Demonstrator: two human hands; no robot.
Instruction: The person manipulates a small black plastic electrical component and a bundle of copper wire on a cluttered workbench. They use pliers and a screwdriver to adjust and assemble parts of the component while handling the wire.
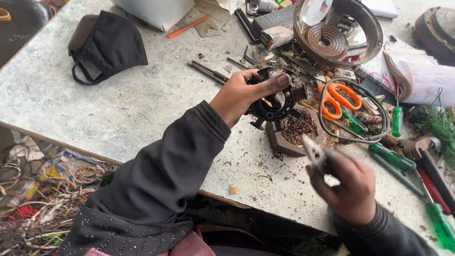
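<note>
The left hand (241, 95) is wrapped around a black ring-shaped motor part (274, 102) with copper winding showing at its side, thumb laid across the top rim, holding it just above a small brown tray (284, 142) heaped with copper wire scraps. The right hand (348, 187) is closed around the handles of pliers (313, 151), whose tip points up toward the part but stands apart from it — so the work looks to be mid-way through stripping the winding, between pulls. A next pull would call for the plier tip to cross the short gap over the tray and find a wire end, with the left hand keeping the ring steady. Open room lies on the bench (142, 104) toward its left side, bare but for a black face mask (106, 45) near the far left corner. The right side is crowded — orange-handled scissors (337, 97), a loop of grey cable (353, 111), green screwdrivers (395, 161) and a round metal housing (337, 31) sit close behind the part. The near edge runs just under both wrists; below it, at the left, lies a tangle of loose wires (38, 199).
</note>
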